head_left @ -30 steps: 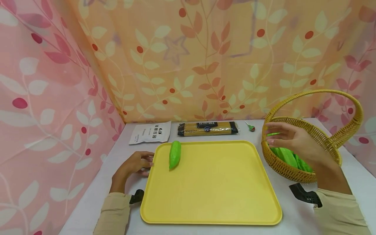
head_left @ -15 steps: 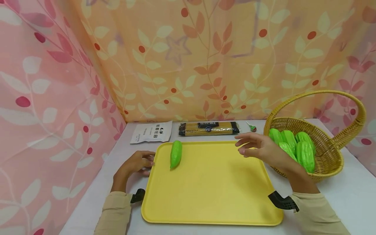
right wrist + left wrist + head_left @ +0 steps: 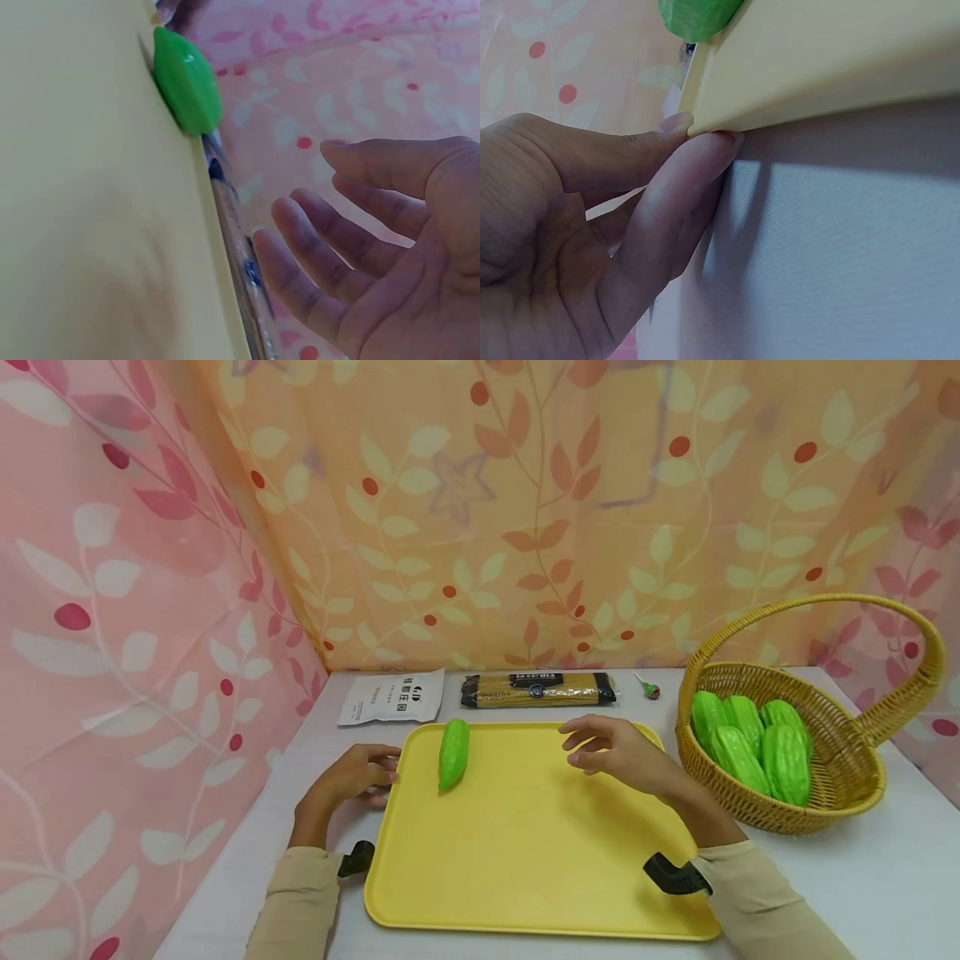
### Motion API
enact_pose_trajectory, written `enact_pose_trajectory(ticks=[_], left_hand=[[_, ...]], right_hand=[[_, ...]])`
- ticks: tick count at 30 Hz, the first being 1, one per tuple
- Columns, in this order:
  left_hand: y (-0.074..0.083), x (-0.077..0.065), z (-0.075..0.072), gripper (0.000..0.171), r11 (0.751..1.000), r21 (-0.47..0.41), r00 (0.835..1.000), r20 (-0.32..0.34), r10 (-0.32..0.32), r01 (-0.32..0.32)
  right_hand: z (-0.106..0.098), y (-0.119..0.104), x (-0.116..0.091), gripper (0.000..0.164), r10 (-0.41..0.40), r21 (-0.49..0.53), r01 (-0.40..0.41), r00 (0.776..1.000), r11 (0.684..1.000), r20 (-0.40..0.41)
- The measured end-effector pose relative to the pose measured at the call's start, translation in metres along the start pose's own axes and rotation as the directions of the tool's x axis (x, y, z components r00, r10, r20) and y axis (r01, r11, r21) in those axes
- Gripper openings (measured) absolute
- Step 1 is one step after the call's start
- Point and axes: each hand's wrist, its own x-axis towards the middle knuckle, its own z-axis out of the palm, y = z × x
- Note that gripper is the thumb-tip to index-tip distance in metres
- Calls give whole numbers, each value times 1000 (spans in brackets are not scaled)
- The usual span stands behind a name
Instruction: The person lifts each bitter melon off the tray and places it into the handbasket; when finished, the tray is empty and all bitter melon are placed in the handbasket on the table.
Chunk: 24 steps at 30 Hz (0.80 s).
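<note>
My left hand [image 3: 360,774] is at the left rim of the yellow tray [image 3: 525,860]; in the left wrist view, thumb and finger pinch that rim. A bright green, ridged toy vegetable with a pointed end, like a bitter melon [image 3: 453,755], lies in the tray's upper left corner. My right hand [image 3: 618,752] hovers above the tray's upper right part, holding nothing. Its fingers are spread and loosely bent in the right wrist view. To the right, a wicker basket [image 3: 847,777] with a tall handle contains several more green bitter melons [image 3: 786,764].
Behind the tray lie a white printed pouch [image 3: 392,697], a clear pack of spaghetti [image 3: 537,689] with dark ends, and a small wrapped lollipop [image 3: 649,688]. Patterned curtains [image 3: 525,527] stand behind the white table [image 3: 862,877] and along its sides.
My right hand has moved left from over the basket to above the tray, uncovering the bitter melons in the basket. The left hand stays at the tray rim.
</note>
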Motion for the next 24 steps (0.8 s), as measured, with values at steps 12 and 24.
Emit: enact_pose_trajectory(ticks=[12, 24], left_hand=[[0, 0, 1, 50, 1000, 19, 1000, -17, -13, 13], [1, -1, 0, 51, 1000, 23, 1000, -11, -15, 15]], right_hand=[[51, 3, 48, 42, 31, -31, -30, 999, 999, 34], [92, 4, 79, 46, 18, -80, -14, 998, 997, 56]])
